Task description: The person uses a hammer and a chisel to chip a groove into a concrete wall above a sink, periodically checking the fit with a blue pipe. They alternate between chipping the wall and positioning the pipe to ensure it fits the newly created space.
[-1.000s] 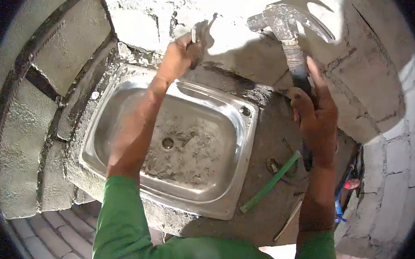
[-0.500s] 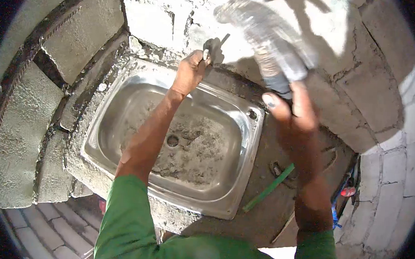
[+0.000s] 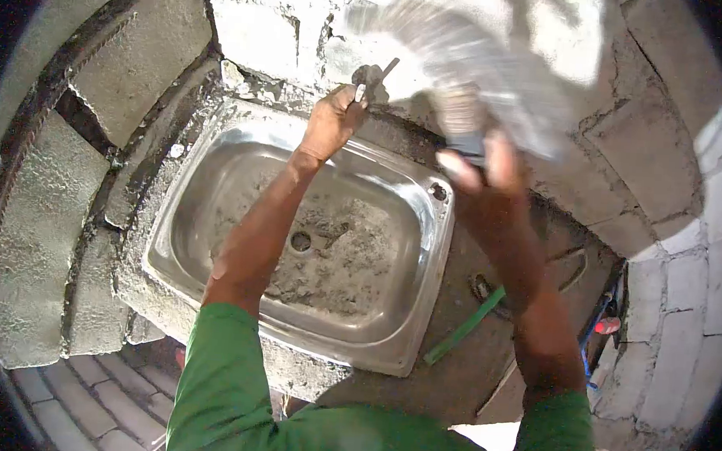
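Observation:
My left hand (image 3: 332, 126) is closed round a chisel (image 3: 391, 67), a thin dark rod sticking out up and to the right beyond the fist, close to the block wall (image 3: 258, 21). This hand is over the back rim of a steel sink (image 3: 433, 255). My right hand (image 3: 492, 184) grips a hammer (image 3: 459, 112) by its dark handle; its grey head is smeared by motion, up and right of the left fist. Grey rubble and dust lie in the sink bowl round the drain hole.
A green strip (image 3: 466, 327) lies on the counter (image 3: 459, 380) right of the sink, beside a bent wire loop (image 3: 573, 267). Something red (image 3: 607, 326) and a blue cord are at the far right. Rough block walls stand left and right; broken mortar runs along the sink's back edge.
My right hand has shifted a little to the left with the hammer, whose head is more blurred now. My left hand and the chisel stay almost in place.

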`<state>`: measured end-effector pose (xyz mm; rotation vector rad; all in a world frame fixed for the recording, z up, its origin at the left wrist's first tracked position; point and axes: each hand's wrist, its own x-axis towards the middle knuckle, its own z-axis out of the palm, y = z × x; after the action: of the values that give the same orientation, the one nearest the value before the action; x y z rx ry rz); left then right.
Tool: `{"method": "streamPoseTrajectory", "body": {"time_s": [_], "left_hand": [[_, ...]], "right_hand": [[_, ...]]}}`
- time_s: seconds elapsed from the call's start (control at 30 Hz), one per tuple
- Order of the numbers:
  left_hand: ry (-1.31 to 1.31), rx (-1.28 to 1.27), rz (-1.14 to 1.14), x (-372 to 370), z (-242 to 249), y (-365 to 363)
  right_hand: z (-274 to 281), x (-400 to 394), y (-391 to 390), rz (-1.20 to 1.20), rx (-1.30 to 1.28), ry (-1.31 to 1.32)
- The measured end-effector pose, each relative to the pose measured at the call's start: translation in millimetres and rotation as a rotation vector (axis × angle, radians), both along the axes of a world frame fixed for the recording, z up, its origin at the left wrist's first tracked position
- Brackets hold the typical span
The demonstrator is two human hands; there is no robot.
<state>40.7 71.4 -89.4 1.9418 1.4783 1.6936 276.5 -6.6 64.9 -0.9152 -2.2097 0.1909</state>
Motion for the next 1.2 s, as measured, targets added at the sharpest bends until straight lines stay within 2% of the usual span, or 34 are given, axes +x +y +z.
{"method": "streamPoseTrajectory", "body": {"time_s": [0.07,0.1,0.13,0.2,0.23,0.3,0.33,0.4,0.47,0.5,0.53,0.57,0.6,0.63,0.67,0.77,0.83,0.87,0.93,0.97,1.0,1.03,1.1,1.13,1.2], "left_hand": [[-0.039,-0.025,0.017,1,-3,0],[-0.034,-0.026,0.011,3,-3,-4],[-0.027,0.020,0.018,3,0,-1],[-0.085,0.001,-0.033,3,1,-1],[-0.087,0.002,-0.025,0,0,1],[-0.029,-0.027,-0.005,-2,-4,2],[-0.030,-0.026,-0.002,-2,-5,3],[-0.283,0.012,-0.178,1,-6,7],[-0.416,0.023,-0.271,4,-4,1],[-0.307,-0.100,-0.180,3,4,1],[-0.191,-0.230,-0.093,3,11,-2],[-0.178,-0.219,-0.106,2,12,5],[-0.065,-0.075,-0.019,-2,7,20],[0.038,0.036,0.067,-2,0,21],[-0.065,-0.070,0.000,-4,-7,24],[-0.079,-0.053,-0.066,-6,-15,23],[-0.118,-0.019,-0.087,-1,-10,14],[-0.142,-0.019,-0.097,1,-6,10],[-0.168,-0.019,-0.101,0,-6,5],[-0.130,-0.026,-0.074,-1,-7,7],[-0.090,-0.035,-0.047,-2,-8,6],[-0.080,-0.035,-0.058,-1,-11,7],[-0.072,-0.080,0.013,-2,-14,17],[-0.136,-0.104,-0.033,1,-3,5],[-0.129,-0.089,-0.028,0,-2,6]], "right_hand": [[-32,5,28,-0.092,-0.088,-0.229],[-27,1,29,-0.164,-0.169,-0.330],[-19,3,27,-0.167,-0.153,-0.326],[1,7,8,-0.210,-0.360,-0.136],[17,6,-5,-0.203,-0.359,-0.139],[42,6,-27,-0.028,-0.162,0.183],[38,10,-28,-0.030,-0.084,0.258],[26,2,-25,0.149,-0.058,0.520],[-28,12,18,-0.045,0.034,0.041],[-27,5,26,-0.082,0.022,-0.239],[-26,6,23,-0.085,0.022,-0.235],[-24,5,23,-0.166,-0.104,-0.242],[-14,0,29,-0.225,-0.212,-0.260],[-4,-2,22,-0.218,-0.213,-0.273],[7,3,10,-0.151,-0.182,-0.117],[59,-5,-20,0.034,-0.057,0.287],[69,-15,-30,-0.029,0.062,0.483],[58,-13,-25,-0.004,0.116,0.424],[4,-3,8,-0.052,0.079,-0.059],[-13,-3,20,-0.164,-0.068,-0.315],[-27,0,34,-0.179,-0.178,-0.455],[-30,3,29,-0.189,-0.180,-0.444],[-31,6,29,-0.232,-0.114,-0.253],[-19,6,14,-0.236,-0.130,-0.261],[25,5,-6,-0.185,-0.278,-0.017]]}}
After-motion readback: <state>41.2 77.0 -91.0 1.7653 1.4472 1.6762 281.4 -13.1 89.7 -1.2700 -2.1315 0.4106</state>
